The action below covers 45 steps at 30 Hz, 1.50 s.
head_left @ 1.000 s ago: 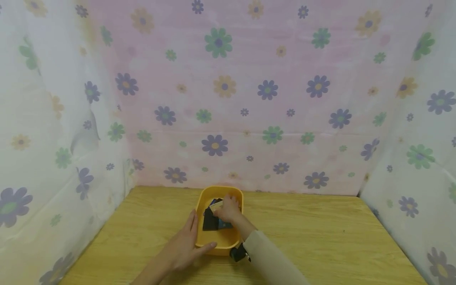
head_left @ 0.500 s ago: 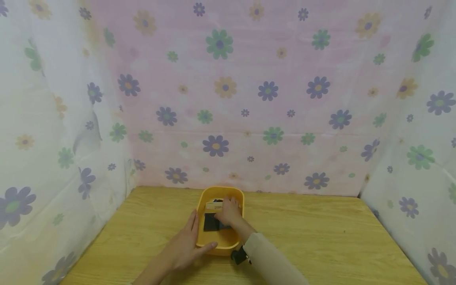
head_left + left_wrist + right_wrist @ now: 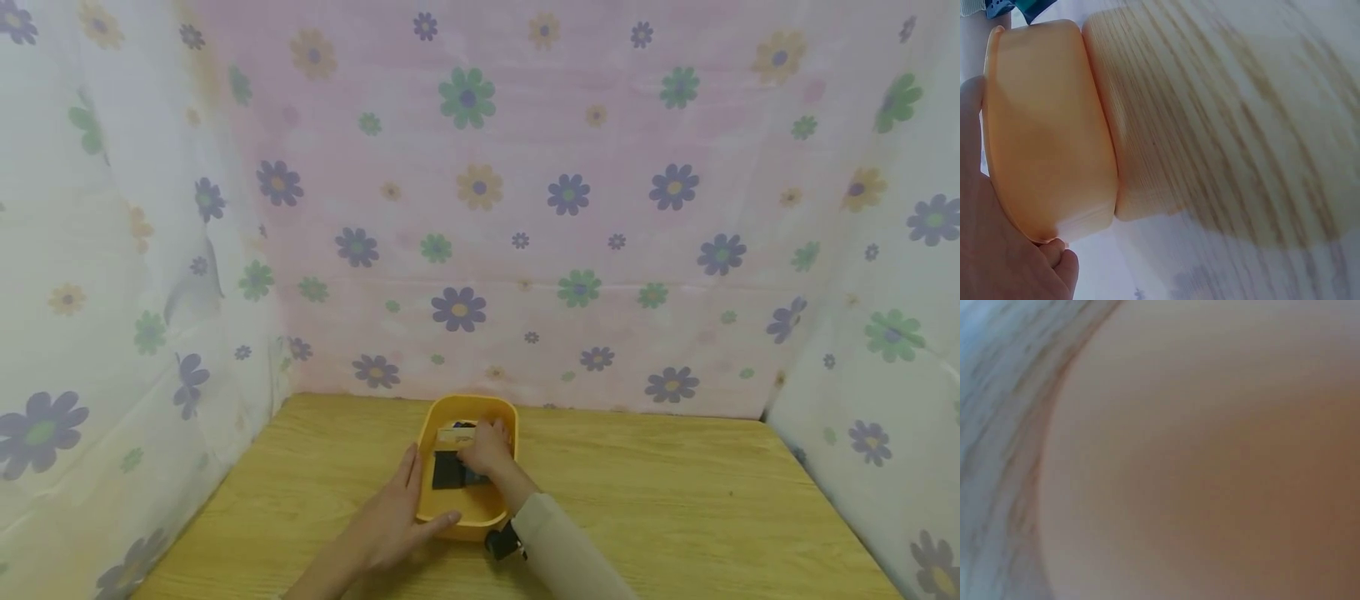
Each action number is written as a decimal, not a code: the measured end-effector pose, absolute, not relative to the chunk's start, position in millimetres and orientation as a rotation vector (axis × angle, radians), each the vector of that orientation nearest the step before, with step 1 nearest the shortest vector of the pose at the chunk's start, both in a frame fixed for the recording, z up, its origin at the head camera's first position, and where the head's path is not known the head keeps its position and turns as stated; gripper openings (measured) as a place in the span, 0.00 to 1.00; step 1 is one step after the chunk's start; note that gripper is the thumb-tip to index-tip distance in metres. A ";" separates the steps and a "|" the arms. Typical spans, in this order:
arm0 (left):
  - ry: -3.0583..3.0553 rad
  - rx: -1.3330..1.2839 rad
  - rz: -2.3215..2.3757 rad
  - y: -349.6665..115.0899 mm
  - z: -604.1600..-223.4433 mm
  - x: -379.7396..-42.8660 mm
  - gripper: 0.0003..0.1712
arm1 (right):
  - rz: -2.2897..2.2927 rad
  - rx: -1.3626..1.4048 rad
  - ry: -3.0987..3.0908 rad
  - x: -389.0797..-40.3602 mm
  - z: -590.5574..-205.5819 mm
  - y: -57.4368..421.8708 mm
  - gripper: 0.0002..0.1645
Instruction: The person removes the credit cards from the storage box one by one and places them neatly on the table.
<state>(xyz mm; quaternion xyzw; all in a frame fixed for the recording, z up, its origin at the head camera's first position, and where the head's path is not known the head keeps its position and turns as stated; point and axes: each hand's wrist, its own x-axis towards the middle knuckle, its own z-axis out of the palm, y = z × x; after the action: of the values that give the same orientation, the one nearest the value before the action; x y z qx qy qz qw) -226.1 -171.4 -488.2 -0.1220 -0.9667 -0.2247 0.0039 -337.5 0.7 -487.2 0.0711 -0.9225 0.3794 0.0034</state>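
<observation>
A yellow plastic bin [image 3: 471, 505] stands on the wooden table. My left hand [image 3: 390, 508] rests against its left side with straight fingers, the thumb lying along the near rim. The left wrist view has the bin's outer wall [image 3: 1054, 131] beside that hand [image 3: 1007, 250]. Inside the bin, my right hand [image 3: 489, 448] holds a flat cream-coloured card-like piece [image 3: 452, 434] whose right end is hidden under the fingers. Nearer me lie a flat black piece [image 3: 447, 472] and a dark blue one [image 3: 475, 478], partly under the hand. The right wrist view shows only the blurred bin wall [image 3: 1210, 487].
The wooden tabletop [image 3: 637, 500] extends to both sides of the bin. Flower-printed sheeting [image 3: 525, 208] hangs behind and along the left and right sides. A black wrist camera [image 3: 502, 542] sits below the right sleeve [image 3: 566, 546], close to the bin's near right corner.
The cream piece has turned from a slant to lie level across the bin, above the black piece. The left hand keeps its place. The whole view has shifted slightly.
</observation>
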 end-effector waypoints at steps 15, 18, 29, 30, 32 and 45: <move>-3.019 -0.393 -0.742 -173.7 -489.4 -224.5 0.68 | 0.982 0.540 -2.909 -332.1 -484.6 0.5 0.13; -3.024 -0.402 -0.747 -173.4 -488.5 -225.5 0.67 | 0.994 0.534 -2.944 -330.7 -482.1 0.9 0.09; -3.023 -0.404 -0.738 -173.8 -490.2 -229.8 0.68 | 1.001 0.497 -3.035 -329.0 -471.4 4.8 0.13; -3.022 -0.403 -0.735 -174.0 -490.1 -229.6 0.68 | 0.993 0.505 -3.037 -329.3 -471.7 5.1 0.14; -3.022 -0.402 -0.733 -173.8 -490.0 -229.4 0.68 | 0.990 0.517 -3.037 -329.8 -472.0 5.5 0.14; -3.017 -0.409 -0.742 -173.5 -488.7 -227.9 0.67 | 1.020 0.445 -3.055 -330.0 -473.4 3.6 0.14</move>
<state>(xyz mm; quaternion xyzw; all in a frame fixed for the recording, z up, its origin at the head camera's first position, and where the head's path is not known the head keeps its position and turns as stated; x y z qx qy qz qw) -227.9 -173.5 -488.7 -0.1305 -0.9627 -0.2369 0.0038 -330.0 3.6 -473.4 0.1368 -0.9382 0.3132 -0.0549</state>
